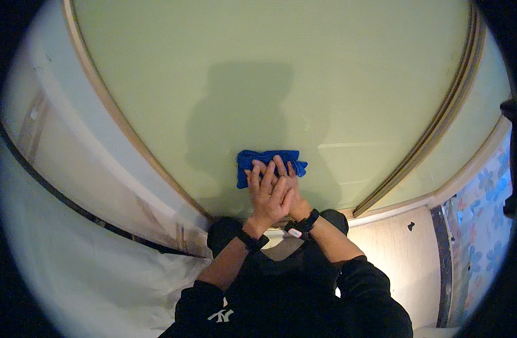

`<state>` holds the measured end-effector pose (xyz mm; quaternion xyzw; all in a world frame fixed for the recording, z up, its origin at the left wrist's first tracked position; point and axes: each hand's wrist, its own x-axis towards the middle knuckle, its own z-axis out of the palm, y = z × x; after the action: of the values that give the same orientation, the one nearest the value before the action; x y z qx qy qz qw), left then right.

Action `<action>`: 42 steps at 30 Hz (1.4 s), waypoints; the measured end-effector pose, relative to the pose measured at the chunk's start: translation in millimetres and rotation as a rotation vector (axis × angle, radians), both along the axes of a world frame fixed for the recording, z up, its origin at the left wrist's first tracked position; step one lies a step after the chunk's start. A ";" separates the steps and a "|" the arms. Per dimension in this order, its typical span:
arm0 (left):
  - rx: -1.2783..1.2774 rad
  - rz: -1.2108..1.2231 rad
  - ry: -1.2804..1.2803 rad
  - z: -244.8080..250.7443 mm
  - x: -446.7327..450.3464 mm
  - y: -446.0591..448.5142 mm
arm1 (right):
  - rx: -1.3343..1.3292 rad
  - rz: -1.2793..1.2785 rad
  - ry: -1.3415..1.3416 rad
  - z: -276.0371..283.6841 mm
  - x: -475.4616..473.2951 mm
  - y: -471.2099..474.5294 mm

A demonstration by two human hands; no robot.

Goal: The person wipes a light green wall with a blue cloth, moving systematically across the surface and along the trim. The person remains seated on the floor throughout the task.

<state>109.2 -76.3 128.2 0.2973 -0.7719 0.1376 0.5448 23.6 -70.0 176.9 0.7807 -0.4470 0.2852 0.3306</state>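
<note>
A folded blue cloth (269,156) lies flat on a pale green tatami mat (157,63). My right hand (299,202) presses down on the near part of the cloth. On top of it rests my left hand (265,203), its spread fingers crossing over the right one. The right palm and part of the cloth are hidden beneath the stacked hands. A dark band (252,241) circles my left wrist, and a black band (303,226) with a lit spot circles my right.
Brown-edged borders (127,143) (427,135) run along both sides of the mat. At the left stands a pale sliding panel (93,156) with a dark rail. A flower-patterned fabric (487,211) hangs at the right, beyond a pale wooden floor (394,262) with a small black scrap (410,226).
</note>
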 end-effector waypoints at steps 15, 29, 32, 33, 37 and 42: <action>-0.114 -0.055 -0.115 115.7 -26.3 -5.0 | -0.218 -0.180 -0.197 63.7 -32.7 -11.5; 0.083 -0.060 0.277 23.5 -26.6 -6.4 | -0.031 0.078 -0.204 22.1 -24.5 -15.4; -0.083 0.002 0.088 82.8 -36.7 -12.2 | -0.153 -0.049 -0.160 61.9 -39.3 -13.0; -0.111 -0.006 0.053 97.2 -43.5 -12.0 | -0.145 -0.084 -0.148 70.1 -48.2 -11.0; -0.151 -0.022 -0.097 123.9 -81.6 -6.8 | -0.240 -0.101 -0.368 76.9 -75.5 -11.2; -0.076 -0.149 -0.317 100.9 -121.3 1.5 | -0.249 -0.283 -0.563 28.2 -108.7 -0.8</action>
<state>-12.1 -74.8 229.0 0.1929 -0.8623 0.1709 0.4359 -85.2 -70.8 205.1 0.5552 -0.5864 0.4933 0.3234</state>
